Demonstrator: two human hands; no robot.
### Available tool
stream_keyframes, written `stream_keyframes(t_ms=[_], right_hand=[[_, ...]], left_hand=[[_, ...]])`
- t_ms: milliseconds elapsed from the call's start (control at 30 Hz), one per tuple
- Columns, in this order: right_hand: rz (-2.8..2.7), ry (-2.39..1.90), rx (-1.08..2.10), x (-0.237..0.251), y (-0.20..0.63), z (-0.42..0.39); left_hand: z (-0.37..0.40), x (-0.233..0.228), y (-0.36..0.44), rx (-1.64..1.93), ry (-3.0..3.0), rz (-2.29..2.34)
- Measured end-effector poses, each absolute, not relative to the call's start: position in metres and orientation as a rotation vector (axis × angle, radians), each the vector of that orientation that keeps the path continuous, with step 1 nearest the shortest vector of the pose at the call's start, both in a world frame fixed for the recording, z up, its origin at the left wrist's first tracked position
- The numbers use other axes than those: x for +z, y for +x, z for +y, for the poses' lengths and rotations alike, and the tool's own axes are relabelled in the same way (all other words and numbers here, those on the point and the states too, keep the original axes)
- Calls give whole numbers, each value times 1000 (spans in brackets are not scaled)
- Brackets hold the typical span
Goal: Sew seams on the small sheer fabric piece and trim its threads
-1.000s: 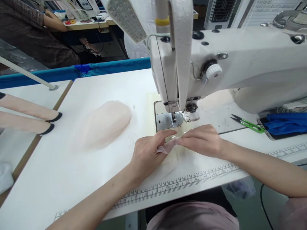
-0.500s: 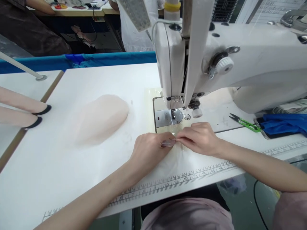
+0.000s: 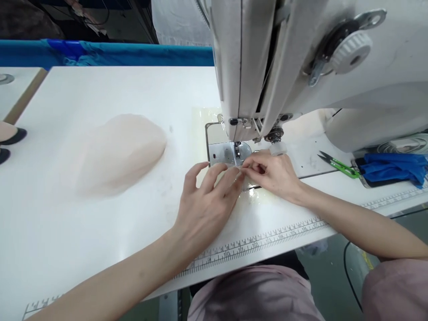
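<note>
My left hand (image 3: 209, 191) lies in front of the sewing machine's needle plate (image 3: 222, 152), its fingers spread and their tips resting near a small piece of thin, sheer fabric (image 3: 230, 166). Most of that piece is hidden under the fingers. To its right, my right hand (image 3: 276, 174) is closed in a pinch, thumb and forefinger together at the fabric's edge. Both hands meet just below the presser foot (image 3: 237, 149) of the white sewing machine (image 3: 254, 58). A pale, skin-toned sheer fabric piece (image 3: 127, 151) lies flat on the table to the left.
Green-handled thread snips (image 3: 341, 166) lie right of the machine bed, beside a blue cloth (image 3: 394, 167) on a dark tray. A printed ruler (image 3: 254, 245) runs along the table's front edge. Blue fabric (image 3: 140, 53) borders the back edge. A person in white stands beyond.
The view has moved closer and down. Both hands have shifted towards the presser foot. My left hand has gone from gripping the small sheer piece to spread fingers; my right hand still pinches.
</note>
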State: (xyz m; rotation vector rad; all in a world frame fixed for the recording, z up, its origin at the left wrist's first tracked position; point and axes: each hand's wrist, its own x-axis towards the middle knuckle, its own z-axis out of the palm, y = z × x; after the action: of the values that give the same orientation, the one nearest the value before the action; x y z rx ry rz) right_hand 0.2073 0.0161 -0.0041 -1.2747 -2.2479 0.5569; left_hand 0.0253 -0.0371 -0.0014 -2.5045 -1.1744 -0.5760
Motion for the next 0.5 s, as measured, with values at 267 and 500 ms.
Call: stream_keyframes(t_ms=[267,500], right_hand=[[-2340,-1202,277,-9,216,18],[-2536,-969,-275,-11,223,8]], left_hand=[[-39,-1,25,-498,-2553,-1176],[-29,-5,19,-507,-2552,-1224]])
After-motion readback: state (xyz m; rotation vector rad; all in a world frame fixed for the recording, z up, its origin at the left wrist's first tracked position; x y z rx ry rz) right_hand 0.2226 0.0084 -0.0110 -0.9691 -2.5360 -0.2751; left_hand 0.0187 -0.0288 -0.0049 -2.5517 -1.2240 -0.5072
